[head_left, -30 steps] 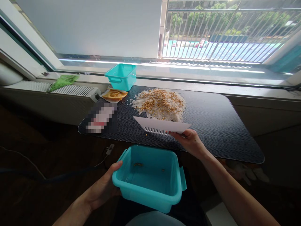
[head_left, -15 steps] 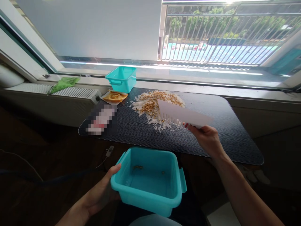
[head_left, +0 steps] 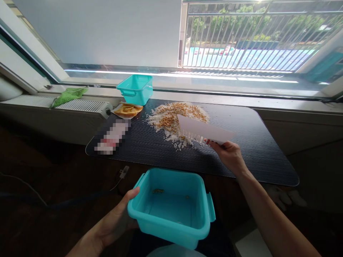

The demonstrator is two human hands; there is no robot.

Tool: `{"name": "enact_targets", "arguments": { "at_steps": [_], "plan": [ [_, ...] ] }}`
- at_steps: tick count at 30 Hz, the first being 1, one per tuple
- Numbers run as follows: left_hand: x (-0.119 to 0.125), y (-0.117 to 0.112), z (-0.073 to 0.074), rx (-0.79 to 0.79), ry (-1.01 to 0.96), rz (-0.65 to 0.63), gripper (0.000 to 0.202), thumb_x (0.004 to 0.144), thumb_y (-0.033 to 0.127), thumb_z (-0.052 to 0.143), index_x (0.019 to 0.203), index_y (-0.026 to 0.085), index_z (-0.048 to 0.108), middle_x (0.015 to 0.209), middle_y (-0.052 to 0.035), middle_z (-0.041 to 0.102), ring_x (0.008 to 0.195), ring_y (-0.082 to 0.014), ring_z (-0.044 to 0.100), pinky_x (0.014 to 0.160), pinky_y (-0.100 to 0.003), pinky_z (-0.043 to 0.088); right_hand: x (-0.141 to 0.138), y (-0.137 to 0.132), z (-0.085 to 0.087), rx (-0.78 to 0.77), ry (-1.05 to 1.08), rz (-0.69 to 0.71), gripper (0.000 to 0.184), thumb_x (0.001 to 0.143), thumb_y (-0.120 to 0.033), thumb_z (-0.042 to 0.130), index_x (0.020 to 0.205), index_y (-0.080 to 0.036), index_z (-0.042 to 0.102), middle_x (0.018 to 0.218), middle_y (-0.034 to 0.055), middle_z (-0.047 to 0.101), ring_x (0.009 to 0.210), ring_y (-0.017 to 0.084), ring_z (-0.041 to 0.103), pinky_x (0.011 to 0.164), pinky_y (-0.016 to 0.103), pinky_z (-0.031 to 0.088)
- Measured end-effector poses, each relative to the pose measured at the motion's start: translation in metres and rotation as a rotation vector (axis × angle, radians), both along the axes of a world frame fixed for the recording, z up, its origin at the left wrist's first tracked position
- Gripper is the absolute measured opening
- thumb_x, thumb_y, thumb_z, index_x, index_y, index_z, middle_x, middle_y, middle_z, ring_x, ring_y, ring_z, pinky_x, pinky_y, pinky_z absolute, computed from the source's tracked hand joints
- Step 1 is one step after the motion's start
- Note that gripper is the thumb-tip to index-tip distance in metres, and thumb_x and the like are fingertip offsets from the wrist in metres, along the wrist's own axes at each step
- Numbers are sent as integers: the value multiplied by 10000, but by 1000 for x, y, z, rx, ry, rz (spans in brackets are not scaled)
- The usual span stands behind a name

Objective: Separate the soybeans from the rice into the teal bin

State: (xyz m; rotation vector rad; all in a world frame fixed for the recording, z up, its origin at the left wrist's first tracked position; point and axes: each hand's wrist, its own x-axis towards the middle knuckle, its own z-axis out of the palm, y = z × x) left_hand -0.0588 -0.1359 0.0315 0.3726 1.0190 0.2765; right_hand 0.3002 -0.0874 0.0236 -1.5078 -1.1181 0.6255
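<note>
My left hand (head_left: 118, 217) grips the left rim of a teal plastic tub (head_left: 171, 207), held below the table's front edge; a few yellow beans lie in its bottom. My right hand (head_left: 229, 155) pinches a white slotted scraper card (head_left: 203, 131), whose toothed edge rests in a heap of white rice mixed with yellow beans (head_left: 174, 119) on the dark ribbed table mat (head_left: 249, 142).
A second teal tub (head_left: 135, 88) stands at the back by the window sill. An orange cloth (head_left: 128, 110) lies beside it, a blurred packet (head_left: 112, 136) at the mat's left. A green rag (head_left: 68, 95) sits on the radiator. A white cable (head_left: 120, 176) hangs below the table.
The scraper card swung from the near side of the heap to its right side and now sits in the grains. The tub in my left hand stayed nearly still.
</note>
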Motion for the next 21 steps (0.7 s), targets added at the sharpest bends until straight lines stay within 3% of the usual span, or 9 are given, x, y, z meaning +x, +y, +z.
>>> {"name": "enact_targets", "arguments": {
  "at_steps": [11,21],
  "plan": [
    [3,-1,-2,2,5,-11,781,803,606,512,1438,174,369,1235,-158,642,1145,-356,568,907,-464,470,-17,-6,7,-24,37,123,326,656,-497,755,752,-186,761,806,45,758,794,244,693,793,380,546],
    [6,-1,-7,1,-40,-31,739,827,622,460,1415,178,417,1204,-145,666,1108,-332,591,898,-442,471,-14,-14,10,-32,62,100,294,629,-471,781,747,-202,769,786,35,759,759,236,696,777,382,557]
  ]
}}
